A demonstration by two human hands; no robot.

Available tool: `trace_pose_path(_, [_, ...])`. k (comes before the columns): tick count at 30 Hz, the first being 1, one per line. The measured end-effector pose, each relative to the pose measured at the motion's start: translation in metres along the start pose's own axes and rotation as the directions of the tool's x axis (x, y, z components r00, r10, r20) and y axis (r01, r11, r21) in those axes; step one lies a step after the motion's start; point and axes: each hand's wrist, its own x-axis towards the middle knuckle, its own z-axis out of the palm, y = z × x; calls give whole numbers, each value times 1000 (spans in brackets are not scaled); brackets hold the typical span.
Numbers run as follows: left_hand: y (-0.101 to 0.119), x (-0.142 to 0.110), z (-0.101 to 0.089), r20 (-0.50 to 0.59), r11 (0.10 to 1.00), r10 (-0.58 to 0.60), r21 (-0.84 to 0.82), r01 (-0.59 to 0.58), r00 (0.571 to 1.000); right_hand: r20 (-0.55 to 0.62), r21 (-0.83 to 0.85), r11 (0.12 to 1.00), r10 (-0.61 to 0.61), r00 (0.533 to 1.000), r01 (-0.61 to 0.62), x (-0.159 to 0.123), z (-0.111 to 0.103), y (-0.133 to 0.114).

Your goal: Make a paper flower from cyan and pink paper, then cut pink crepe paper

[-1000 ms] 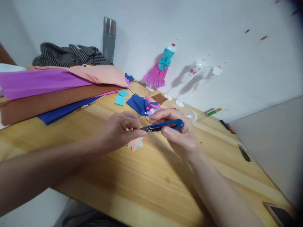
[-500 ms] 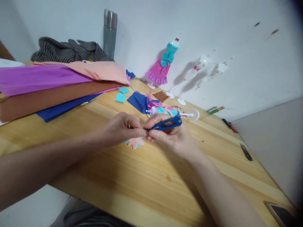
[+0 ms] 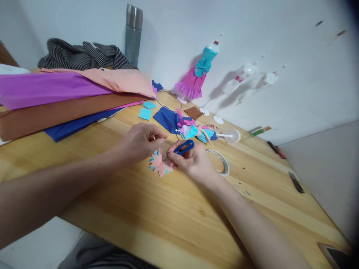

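My right hand [image 3: 190, 158] is closed round small blue thread snips [image 3: 184, 147], gripping them between thumb and fingers. Their narrow tip points left, at the right side of a layered peach and light-blue paper flower [image 3: 158, 163]. The flower lies on the wooden table; whether the tip touches it I cannot tell. Just above and left of the flower hovers my left hand [image 3: 144, 140], its fingers curled and thumb close to the forefinger. Anything pinched there is too small or hidden to make out.
Folded coloured paper [image 3: 84, 89] covers the left back. Behind my hands lies a doll form [image 3: 196, 132] in coloured paper, with blue paper [image 3: 167, 118] beside it. A tape roll [image 3: 224, 164] sits right of my right hand. A dressed form [image 3: 200, 71] stands by the wall.
My hands, together before, are now apart. The right hand has brought the snips down and left toward the flower; the left hand has drawn up and left. The tape roll now shows.
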Motion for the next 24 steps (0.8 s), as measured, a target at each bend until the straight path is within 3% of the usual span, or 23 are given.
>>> trace_pose_path(16, [-7, -3, 2, 50, 999, -4, -36, 6, 999, 32, 2, 1000, -9, 999, 9, 2, 0, 8])
trace_pose_path(21, [-7, -5, 5, 75, 999, 29, -37, -26, 997, 52, -78, 991, -102, 993, 106, 2, 0, 9])
trace_pose_path(24, [-6, -4, 6, 82, 999, 25, -32, -23, 996, 56, -22, 997, -79, 995, 80, 3, 1, 11])
